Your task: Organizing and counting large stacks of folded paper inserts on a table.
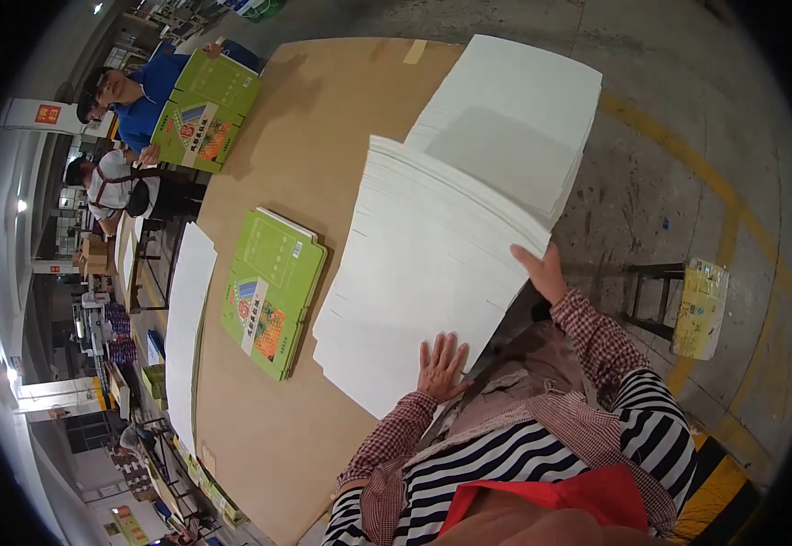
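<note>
A thick, slightly fanned stack of white cardboard sheets (414, 273) lies in front of me on the brown-topped table. My left hand (441, 367) is laid flat on the near edge of its top sheet, fingers spread. At the stack's right edge is my right hand (541, 271), with one digit over the top and the others partly hidden by the edge; it appears to grip the sheets there. Beyond, partly under the fanned edge, is another white stack (523, 109). Left of the sheets sits a small pile of green printed cardboard pieces (273, 291).
At the table's (332, 118) far left, a person in blue (146, 96) holds a green printed cardboard piece (205, 109). More white sheets (191, 337) lie along the left edge. A stool with a yellowish top (701, 309) stands on the floor at right. Another person (118, 187) is farther off.
</note>
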Tool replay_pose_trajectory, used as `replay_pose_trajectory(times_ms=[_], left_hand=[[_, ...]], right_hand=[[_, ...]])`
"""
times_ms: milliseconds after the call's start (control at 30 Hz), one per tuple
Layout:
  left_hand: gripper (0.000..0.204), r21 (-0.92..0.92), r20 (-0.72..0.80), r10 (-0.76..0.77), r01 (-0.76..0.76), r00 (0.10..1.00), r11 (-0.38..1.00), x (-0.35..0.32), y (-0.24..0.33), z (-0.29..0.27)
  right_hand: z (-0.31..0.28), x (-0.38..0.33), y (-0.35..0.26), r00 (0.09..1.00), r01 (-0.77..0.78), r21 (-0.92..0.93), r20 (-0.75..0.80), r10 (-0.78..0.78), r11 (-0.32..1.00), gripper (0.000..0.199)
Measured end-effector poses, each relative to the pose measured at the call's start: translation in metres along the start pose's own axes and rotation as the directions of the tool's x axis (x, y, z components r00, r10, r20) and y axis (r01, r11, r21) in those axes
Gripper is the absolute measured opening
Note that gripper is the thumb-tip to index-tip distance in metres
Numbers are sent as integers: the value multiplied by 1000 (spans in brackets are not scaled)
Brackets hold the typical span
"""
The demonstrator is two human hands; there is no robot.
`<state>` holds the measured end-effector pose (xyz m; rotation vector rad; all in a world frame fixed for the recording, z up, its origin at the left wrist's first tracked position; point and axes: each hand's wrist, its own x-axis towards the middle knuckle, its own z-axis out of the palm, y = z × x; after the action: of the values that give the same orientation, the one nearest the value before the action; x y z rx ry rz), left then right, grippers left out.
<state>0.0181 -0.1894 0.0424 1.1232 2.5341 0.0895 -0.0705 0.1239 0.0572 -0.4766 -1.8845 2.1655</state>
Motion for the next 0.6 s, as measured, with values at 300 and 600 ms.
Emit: replay_pose_trajectory(times_ms=[300, 600], left_hand=[[89, 6, -29, 34, -34, 999, 999, -6, -2, 6], [85, 39, -43, 28, -27, 999, 999, -15, 3, 8]], right_hand=[[3, -9, -33, 999, 28, -183, 29, -23, 983, 38], [-11, 15, 17, 955, -259, -40, 137, 262, 965, 56]])
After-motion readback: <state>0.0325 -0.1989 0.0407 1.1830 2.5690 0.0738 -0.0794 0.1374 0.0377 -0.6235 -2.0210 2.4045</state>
